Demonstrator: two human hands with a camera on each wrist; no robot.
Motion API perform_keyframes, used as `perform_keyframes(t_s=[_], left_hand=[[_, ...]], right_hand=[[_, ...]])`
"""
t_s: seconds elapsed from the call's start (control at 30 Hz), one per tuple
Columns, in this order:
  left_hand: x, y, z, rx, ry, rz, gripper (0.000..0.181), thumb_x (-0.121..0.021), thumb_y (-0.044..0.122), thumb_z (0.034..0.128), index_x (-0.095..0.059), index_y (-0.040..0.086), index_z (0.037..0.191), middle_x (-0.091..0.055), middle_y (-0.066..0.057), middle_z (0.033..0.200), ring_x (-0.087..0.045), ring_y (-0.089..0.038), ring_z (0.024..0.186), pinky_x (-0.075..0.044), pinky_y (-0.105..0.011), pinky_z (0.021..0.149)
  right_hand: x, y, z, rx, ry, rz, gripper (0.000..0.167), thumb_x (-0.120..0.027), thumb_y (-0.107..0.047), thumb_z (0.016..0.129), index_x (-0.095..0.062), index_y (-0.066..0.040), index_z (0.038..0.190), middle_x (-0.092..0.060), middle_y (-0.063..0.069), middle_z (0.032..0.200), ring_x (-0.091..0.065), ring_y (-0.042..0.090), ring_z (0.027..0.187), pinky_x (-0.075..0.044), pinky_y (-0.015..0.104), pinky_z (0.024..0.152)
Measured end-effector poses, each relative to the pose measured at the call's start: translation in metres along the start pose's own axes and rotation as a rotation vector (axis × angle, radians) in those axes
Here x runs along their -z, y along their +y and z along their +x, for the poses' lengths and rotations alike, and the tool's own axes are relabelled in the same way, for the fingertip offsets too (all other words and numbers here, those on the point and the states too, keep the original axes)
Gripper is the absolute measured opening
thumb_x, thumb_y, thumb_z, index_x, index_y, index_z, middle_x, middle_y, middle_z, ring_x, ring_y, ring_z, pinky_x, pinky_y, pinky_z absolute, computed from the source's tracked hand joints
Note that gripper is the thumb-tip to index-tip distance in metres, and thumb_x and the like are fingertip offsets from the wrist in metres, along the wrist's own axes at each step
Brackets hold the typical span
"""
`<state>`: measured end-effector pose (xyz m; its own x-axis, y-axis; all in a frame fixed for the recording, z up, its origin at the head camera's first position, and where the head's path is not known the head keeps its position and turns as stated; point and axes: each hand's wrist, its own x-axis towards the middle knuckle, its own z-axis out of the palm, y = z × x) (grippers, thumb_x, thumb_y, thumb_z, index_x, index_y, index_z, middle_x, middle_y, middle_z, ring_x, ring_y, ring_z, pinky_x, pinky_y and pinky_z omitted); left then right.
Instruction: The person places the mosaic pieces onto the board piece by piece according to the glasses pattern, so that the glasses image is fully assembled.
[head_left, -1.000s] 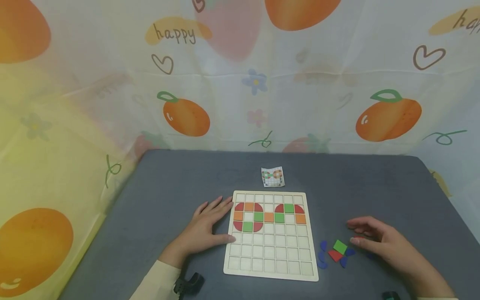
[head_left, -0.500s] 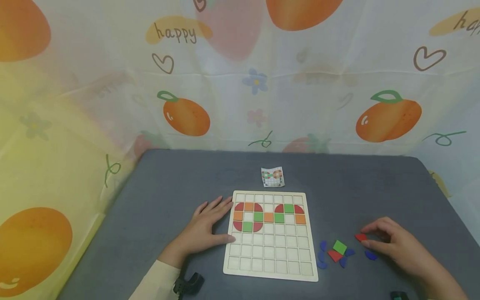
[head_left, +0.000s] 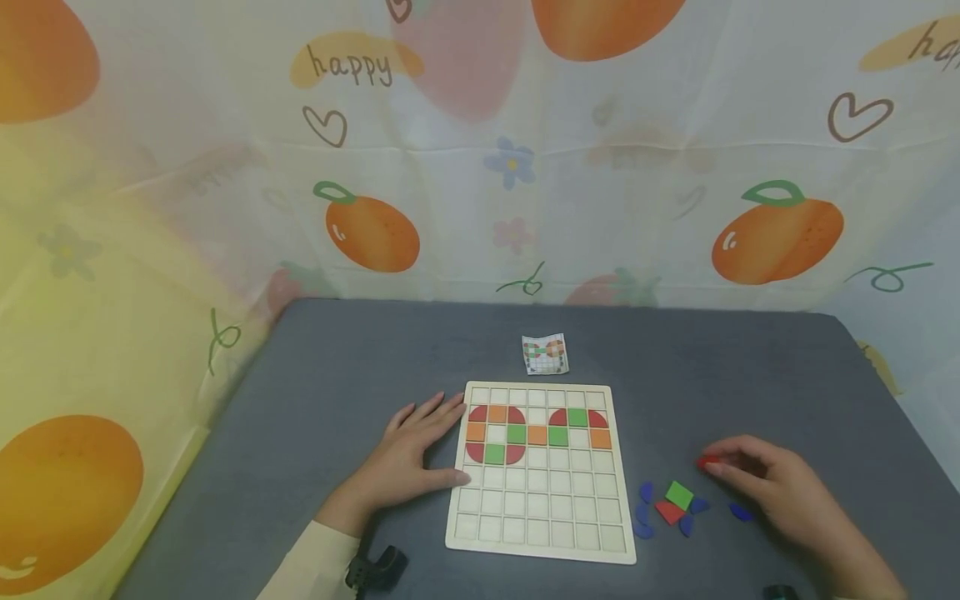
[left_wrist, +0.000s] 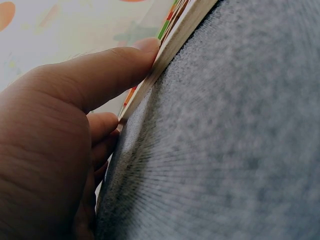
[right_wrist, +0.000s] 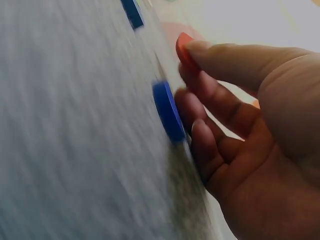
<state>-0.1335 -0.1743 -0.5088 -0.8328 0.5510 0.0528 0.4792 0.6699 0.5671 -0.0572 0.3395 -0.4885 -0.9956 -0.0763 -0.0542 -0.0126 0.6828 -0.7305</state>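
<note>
Head view: right hand (head_left: 780, 483) pinching one small, flat red piece (head_left: 707, 461), held right of the cream, square-gridded wooden board (head_left: 543, 504); left hand (head_left: 408, 462), fingers straight, touching the board's left edge; one green square tile (head_left: 679, 496) between board and right hand.

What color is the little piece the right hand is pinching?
Red: the right hand pinches a red piece, which shows best in the right wrist view.
</note>
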Motion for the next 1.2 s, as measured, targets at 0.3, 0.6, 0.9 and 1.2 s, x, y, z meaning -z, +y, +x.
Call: perform_keyframes(t_s=[0.3, 0.6, 0.9, 1.2], left_hand=[[0.001, 0.002, 0.001, -0.008, 0.000, -0.010, 0.101, -0.082, 0.063, 0.0904, -0.041, 0.016, 0.170, -0.033, 0.005, 0.175, -0.020, -0.028, 0.164, -0.007, -0.066, 0.124], [0.000, 0.000, 0.002, 0.001, -0.004, 0.009, 0.103, -0.082, 0.064, 0.0899, -0.039, 0.017, 0.171, -0.031, 0.007, 0.176, -0.019, -0.025, 0.164, -0.007, -0.063, 0.125], [0.000, 0.000, 0.001, -0.002, -0.001, -0.007, 0.101, -0.082, 0.062, 0.0910, -0.041, 0.015, 0.170, -0.033, 0.005, 0.175, -0.020, -0.028, 0.164, -0.007, -0.066, 0.125], [0.000, -0.001, 0.000, -0.013, 0.007, -0.011, 0.101, -0.082, 0.062, 0.0907, -0.041, 0.016, 0.170, -0.033, 0.005, 0.175, -0.021, -0.029, 0.164, -0.007, -0.066, 0.124]], right_hand=[[-0.018, -0.013, 0.004, 0.099, 0.076, 0.136, 0.019, -0.078, -0.004, 0.101, -0.074, -0.002, 0.119, -0.078, 0.001, 0.100, -0.075, 0.009, 0.085, -0.055, 0.020, 0.072], [-0.035, -0.034, 0.012, 0.043, 0.088, 0.174, 0.011, -0.084, -0.014, 0.098, -0.080, -0.009, 0.107, -0.079, -0.005, 0.095, -0.072, 0.013, 0.079, -0.054, 0.025, 0.070], [-0.048, -0.053, 0.023, 0.055, 0.008, 0.202, 0.006, -0.082, -0.018, 0.100, -0.081, -0.014, 0.105, -0.078, -0.006, 0.100, -0.074, 0.013, 0.089, -0.056, 0.027, 0.080], [-0.067, -0.072, 0.036, 0.055, -0.061, 0.159, 0.009, -0.084, -0.024, 0.099, -0.082, -0.017, 0.105, -0.075, -0.008, 0.097, -0.066, 0.015, 0.084, -0.052, 0.032, 0.076]])
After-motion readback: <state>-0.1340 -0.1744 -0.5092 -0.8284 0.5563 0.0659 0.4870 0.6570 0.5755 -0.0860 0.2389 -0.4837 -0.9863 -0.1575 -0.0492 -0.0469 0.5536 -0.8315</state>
